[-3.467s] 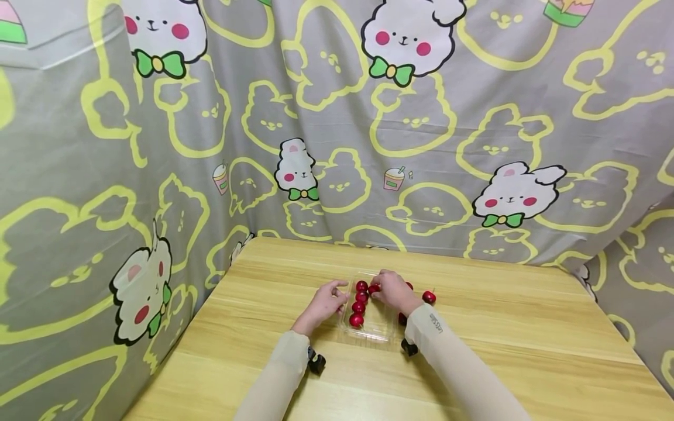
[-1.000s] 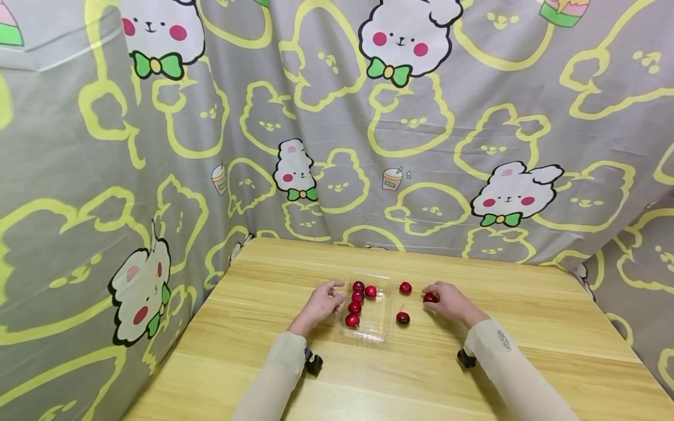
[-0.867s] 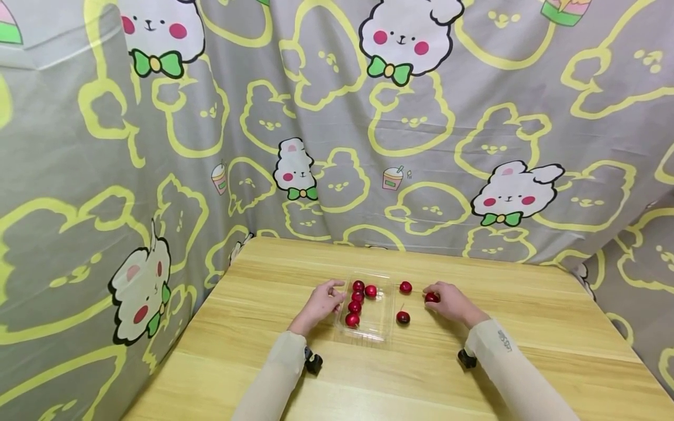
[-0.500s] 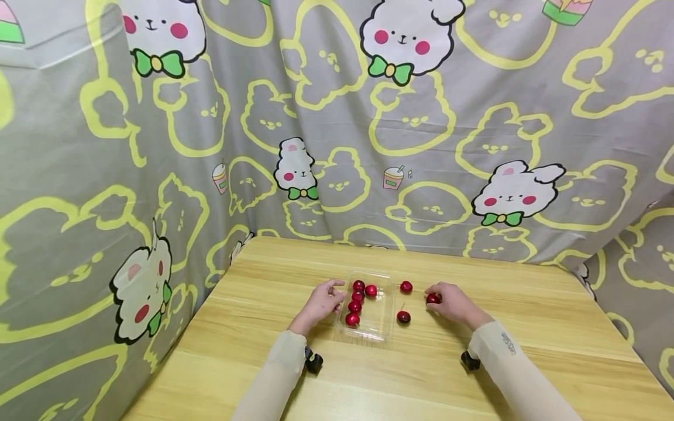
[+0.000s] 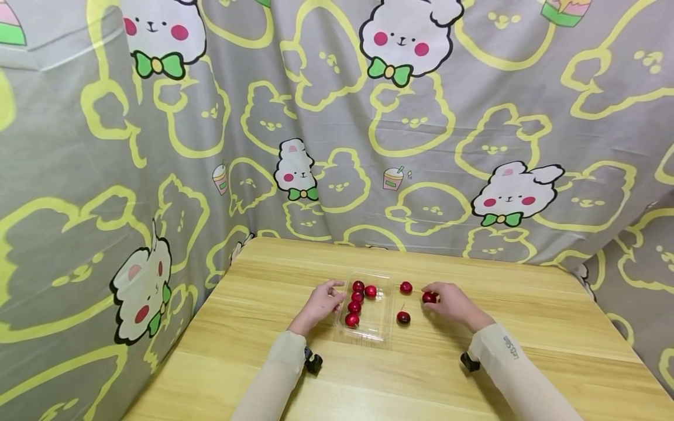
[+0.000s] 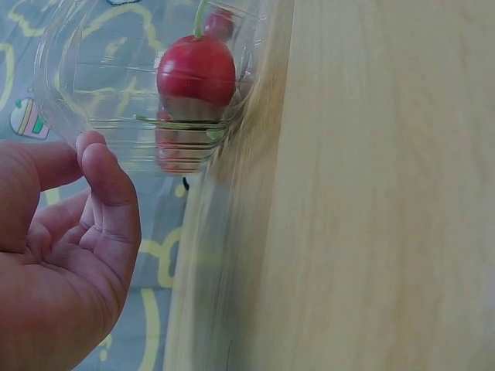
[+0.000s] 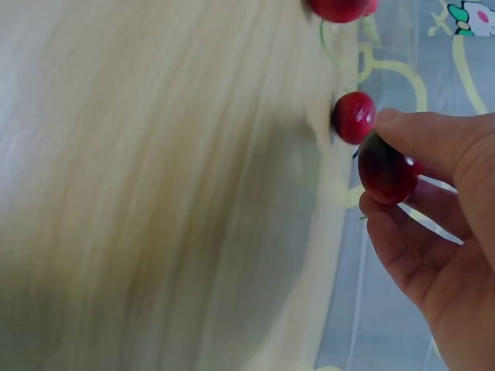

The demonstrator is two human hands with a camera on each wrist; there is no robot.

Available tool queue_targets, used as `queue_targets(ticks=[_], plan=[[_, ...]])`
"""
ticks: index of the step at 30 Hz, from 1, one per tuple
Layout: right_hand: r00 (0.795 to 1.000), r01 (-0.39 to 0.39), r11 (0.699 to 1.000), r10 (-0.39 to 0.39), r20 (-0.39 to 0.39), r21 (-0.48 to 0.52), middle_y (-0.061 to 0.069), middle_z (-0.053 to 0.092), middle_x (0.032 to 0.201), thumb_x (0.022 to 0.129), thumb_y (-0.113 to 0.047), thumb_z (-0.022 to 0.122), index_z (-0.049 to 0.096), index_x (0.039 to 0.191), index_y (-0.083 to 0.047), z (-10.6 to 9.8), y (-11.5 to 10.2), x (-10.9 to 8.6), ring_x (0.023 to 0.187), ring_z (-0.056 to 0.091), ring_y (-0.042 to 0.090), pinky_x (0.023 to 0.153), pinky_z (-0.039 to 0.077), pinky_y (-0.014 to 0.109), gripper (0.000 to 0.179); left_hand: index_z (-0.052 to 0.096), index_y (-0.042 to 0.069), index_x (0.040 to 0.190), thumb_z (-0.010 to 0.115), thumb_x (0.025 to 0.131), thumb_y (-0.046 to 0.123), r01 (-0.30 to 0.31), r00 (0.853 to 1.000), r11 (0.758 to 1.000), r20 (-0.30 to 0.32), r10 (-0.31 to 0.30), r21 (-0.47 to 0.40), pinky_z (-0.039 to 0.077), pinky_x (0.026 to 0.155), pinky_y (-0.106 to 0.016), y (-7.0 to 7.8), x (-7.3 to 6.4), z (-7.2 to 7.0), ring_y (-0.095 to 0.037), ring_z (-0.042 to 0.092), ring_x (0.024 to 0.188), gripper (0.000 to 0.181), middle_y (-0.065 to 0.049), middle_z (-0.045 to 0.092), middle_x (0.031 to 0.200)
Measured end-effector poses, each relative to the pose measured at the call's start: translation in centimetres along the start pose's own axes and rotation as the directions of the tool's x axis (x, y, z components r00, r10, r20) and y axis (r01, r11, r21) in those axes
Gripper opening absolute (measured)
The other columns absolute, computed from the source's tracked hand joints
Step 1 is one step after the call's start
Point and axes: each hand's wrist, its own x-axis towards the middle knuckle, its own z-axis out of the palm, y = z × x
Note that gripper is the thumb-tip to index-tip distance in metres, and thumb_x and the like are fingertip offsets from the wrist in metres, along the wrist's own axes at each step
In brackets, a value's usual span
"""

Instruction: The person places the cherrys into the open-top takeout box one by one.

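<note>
A clear plastic box [image 5: 376, 316] sits on the wooden table, with a column of dark red cherries [image 5: 354, 307] along its left side. One more cherry [image 5: 371, 291] lies beside the far end of that column. At the box's left edge is my left hand [image 5: 318, 303], its thumb and index finger [image 6: 112, 182] pinching the rim. To the right of the box, my right hand [image 5: 453, 303] holds a dark cherry [image 7: 385, 170] between thumb and fingers, close over the table. Part of this cherry is hidden behind the thumb.
Two loose cherries lie between the box and my right hand: one [image 5: 405, 287] farther back, and one [image 5: 403, 317] nearer with its stem up. A patterned grey curtain [image 5: 337, 128] hangs behind and left of the table [image 5: 474, 374].
My right hand has let go of a cherry in the box, moved right to the table and taken another cherry. The left hand has stayed at the box's left edge.
</note>
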Motion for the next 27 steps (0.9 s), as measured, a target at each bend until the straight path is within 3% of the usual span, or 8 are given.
queue_targets(ticks=[14,18,27], plan=[[0.992,0.107,0.994,-0.107,-0.067,0.005,0.004,0.060,0.093,0.074,-0.008,0.080,0.067,0.103,0.003,0.0,-3.1,1.0,0.083,0.061,0.020,0.072,0.054,0.034,0.033,0.050,-0.002,0.130,0.058,0.093,0.006,-0.002,1.000,1.000,-0.002,0.002,-0.005,0.048,0.054,-0.023,-0.1,0.0,0.0,-0.013,0.053,0.059,0.039,-0.009,0.054,0.080],[0.992,0.113,0.994,-0.113,-0.061,0.008,0.001,0.059,0.092,0.075,-0.009,0.080,0.069,0.098,-0.001,0.3,-3.9,1.6,0.081,0.058,0.015,0.071,0.053,0.031,0.027,0.051,-0.002,0.130,0.059,0.093,0.006,-0.002,1.000,1.000,-0.002,0.002,-0.001,0.047,0.053,-0.024,-0.1,0.0,0.0,-0.014,0.053,0.059,0.039,-0.009,0.054,0.079],[0.991,0.125,0.991,-0.123,-0.050,0.041,0.001,0.057,0.093,0.074,-0.005,0.078,0.067,0.102,0.001,0.9,-5.8,2.7,0.079,0.056,0.014,0.069,0.052,0.028,0.031,0.051,-0.003,0.130,0.058,0.093,0.004,-0.005,1.000,1.000,0.003,0.005,-0.007,0.049,0.054,-0.023,0.0,-0.1,-0.1,-0.013,0.054,0.058,0.038,-0.009,0.055,0.079]])
